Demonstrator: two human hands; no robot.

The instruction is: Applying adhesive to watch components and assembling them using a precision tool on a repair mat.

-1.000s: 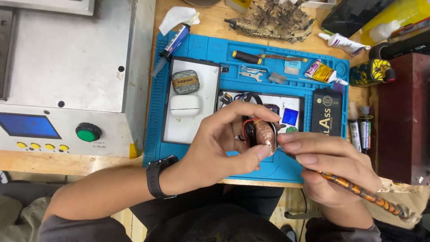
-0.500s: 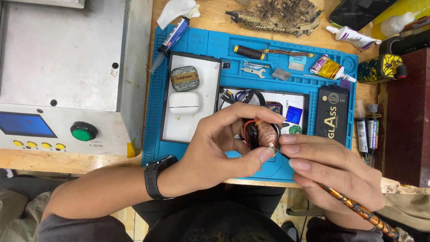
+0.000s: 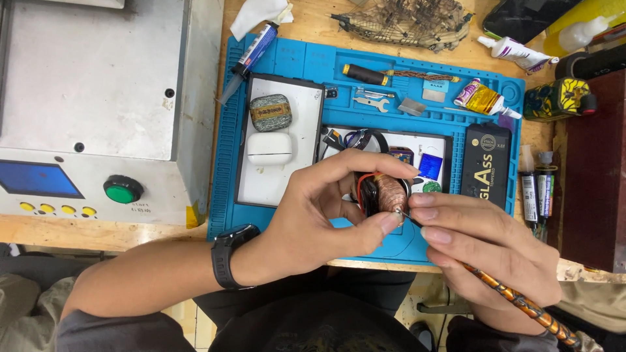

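Hands meet at centre of the frame, just over the near edge of the blue work mat. Left hand, a black watch on its wrist, pinches a small copper-wound coil between thumb tip below and curled forefinger above; remaining fingers fold behind it. A dark part with red wire sits against the coil's left side, mostly hidden by the fingers.

Right hand, lower right of centre, grips a thin tool with an orange-and-black striped handle. Fingers pressed together along the shaft, thumb and forefinger pinching near the front. Metal tip touches the coil's lower edge, right beside the left thumb. Handle runs off toward the lower right corner.

On the mat, left of centre: a white tray carrying a white earbud case and a small patterned tin above it, the two just apart. Upper middle of the mat: a black-handled tool, tweezers, a yellow glue tube. Right side of the mat: a black flat box.

Grey machine with a green button fills the upper left. Model ship at top centre, off the mat, on the wooden bench.
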